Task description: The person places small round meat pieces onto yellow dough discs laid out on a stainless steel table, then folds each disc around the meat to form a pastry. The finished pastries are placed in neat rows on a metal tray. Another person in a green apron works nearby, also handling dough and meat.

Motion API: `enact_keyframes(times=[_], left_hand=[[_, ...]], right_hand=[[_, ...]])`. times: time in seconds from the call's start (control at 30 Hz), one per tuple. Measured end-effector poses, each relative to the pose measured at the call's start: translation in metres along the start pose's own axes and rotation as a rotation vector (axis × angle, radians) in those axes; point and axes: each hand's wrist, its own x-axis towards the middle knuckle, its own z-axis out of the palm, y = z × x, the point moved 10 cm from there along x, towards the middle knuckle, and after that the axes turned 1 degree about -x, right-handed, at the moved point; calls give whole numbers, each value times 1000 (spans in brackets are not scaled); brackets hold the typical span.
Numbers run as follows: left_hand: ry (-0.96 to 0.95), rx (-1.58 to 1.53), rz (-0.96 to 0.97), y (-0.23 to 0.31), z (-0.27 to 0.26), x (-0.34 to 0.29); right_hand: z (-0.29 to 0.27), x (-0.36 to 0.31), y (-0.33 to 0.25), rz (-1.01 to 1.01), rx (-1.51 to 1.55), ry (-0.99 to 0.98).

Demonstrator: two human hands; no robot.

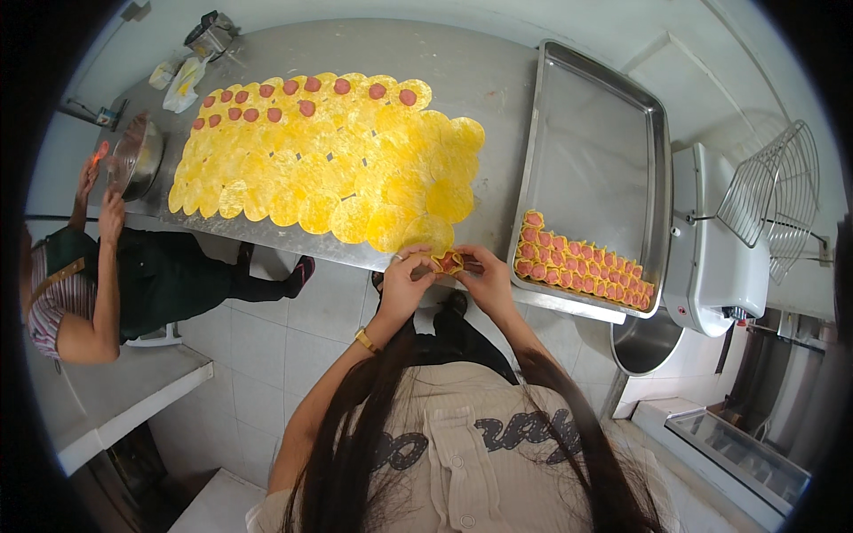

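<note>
While both hands pinch one yellow wrapper [447, 261] — left hand [407, 282] grip pressed | right hand [485, 277] grip pressed

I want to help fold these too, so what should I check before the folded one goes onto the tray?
1. Both hands on the piece: left hand and right hand pinch the folded wrapper together: ok.
2. Pink filling tucked inside the fold: cannot tell, fingers cover it.
3. Free room on the metal tray: most of it bare: ok.
4. Finished pieces lined up in neat rows at the near end: ok.
5. More yellow wrappers laid out on the table: ok.
</note>
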Motion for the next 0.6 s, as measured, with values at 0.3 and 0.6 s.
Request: enact_keyframes(times=[0.3, 0.6], left_hand=[[-67, -8, -234, -24, 22, -8], [-222, 95, -114, -9, 32, -2]], right_hand=[[-1, -9, -10, -235, -326, -4], [-3, -8, -15, -260, -472, 0]])
